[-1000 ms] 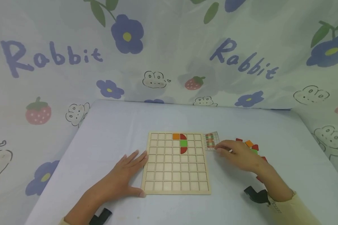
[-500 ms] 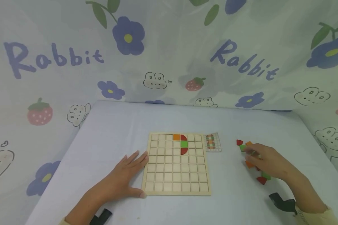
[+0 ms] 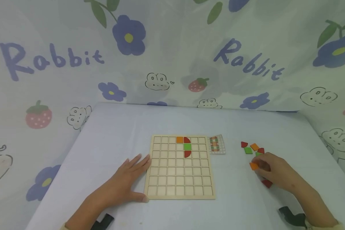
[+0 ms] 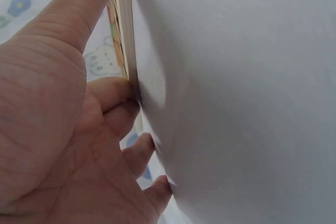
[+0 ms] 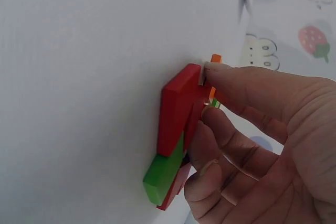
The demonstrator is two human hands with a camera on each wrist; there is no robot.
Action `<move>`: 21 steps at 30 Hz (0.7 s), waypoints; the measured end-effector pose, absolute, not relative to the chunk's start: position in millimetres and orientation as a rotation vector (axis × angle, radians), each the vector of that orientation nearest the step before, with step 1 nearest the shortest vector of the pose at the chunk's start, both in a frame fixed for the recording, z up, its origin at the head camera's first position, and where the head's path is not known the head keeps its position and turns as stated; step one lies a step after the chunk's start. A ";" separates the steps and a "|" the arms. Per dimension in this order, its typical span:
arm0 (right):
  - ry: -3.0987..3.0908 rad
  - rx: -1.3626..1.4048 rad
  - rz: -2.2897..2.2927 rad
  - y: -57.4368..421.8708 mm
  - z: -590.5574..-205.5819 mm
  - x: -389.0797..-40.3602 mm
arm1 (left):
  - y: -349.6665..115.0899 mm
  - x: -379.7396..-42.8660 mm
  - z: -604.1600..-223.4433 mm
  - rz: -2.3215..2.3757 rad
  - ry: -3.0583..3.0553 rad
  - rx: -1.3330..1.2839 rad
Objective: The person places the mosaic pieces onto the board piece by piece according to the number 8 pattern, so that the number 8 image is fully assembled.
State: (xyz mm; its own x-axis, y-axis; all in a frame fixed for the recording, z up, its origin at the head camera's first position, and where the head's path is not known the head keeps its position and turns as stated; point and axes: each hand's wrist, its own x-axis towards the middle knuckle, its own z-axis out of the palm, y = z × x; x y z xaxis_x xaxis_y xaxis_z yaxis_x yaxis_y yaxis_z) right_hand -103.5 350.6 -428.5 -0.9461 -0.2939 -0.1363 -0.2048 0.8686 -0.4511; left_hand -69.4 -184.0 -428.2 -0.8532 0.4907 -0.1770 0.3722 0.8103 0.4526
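Nearest, a black wrist mount (image 3: 292,218) sits at the right wrist and another at the left, beside beige sleeves. The left hand (image 3: 122,183) is spread, its thumb by the near left corner of the wooden board (image 3: 181,197) and its straight fingertips touching the left edge farther up. Off to the board's right, the right hand (image 3: 280,172) has curled fingers and pinches an orange tile (image 3: 253,166) between thumb and index finger, low over the white counter (image 3: 175,214). That tile is small, flat and plain, bright orange, partly covered by the fingertips. Close by the fingers, the right wrist view shows a red tile (image 5: 176,111) and a green tile (image 5: 160,177), thick with smooth sides.

The board is pale, with a raised rim and thin ridges marking seven rows of seven square cells. In its far row lie an orange square (image 3: 179,139) and, right of it, a red quarter-circle (image 3: 187,140); a green square (image 3: 187,146) and a second red quarter-circle continue that column nearer. Just beside the far right edge rests a printed pattern card (image 3: 217,144). More loose tiles (image 3: 248,150) lie beyond the right hand, before a white backdrop (image 3: 161,54) with blue flowers.
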 end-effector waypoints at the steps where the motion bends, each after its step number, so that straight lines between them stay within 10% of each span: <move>1: 2.847 -0.376 -0.651 349.8 -428.8 -103.6 | -184.3 -69.3 -428.7 0.596 2.711 0.663; 21: 2.817 -0.187 -0.660 344.7 -430.3 -105.4 | -185.7 -69.2 -430.2 0.602 2.692 0.644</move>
